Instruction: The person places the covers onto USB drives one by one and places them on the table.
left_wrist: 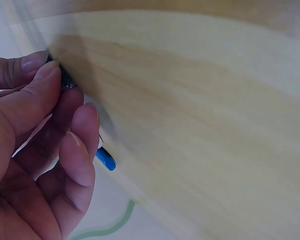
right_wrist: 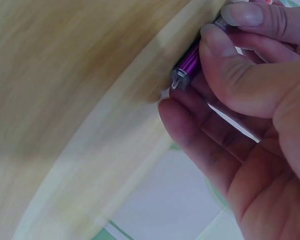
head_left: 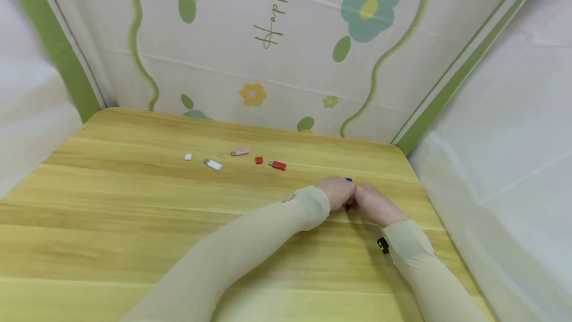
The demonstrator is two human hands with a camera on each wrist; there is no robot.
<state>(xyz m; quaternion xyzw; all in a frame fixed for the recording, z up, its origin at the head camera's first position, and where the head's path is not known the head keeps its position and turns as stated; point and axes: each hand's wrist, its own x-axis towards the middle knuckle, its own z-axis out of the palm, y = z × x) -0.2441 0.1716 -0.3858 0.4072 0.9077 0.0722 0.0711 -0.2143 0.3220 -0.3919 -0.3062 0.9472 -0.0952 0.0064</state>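
Observation:
My left hand (head_left: 337, 190) and right hand (head_left: 377, 205) meet low over the right part of the table. Between them is a slim purple cylindrical USB stick (right_wrist: 189, 62) with a small metal loop at its end. My right thumb and fingers pinch its purple body. At the other end, the left thumb and forefinger grip a part that is mostly hidden by the fingertips. A blue stick-shaped piece (left_wrist: 106, 160) lies just beyond the left fingers, and a bit of its blue shows behind the hands in the head view.
Left of the hands lie a red USB stick (head_left: 278, 165), a red cap (head_left: 258, 160), a pink USB stick (head_left: 241, 151), a white USB stick (head_left: 213, 164) and a white cap (head_left: 188, 157). A flowered curtain (head_left: 214, 53) hangs behind the wooden table (head_left: 134, 212).

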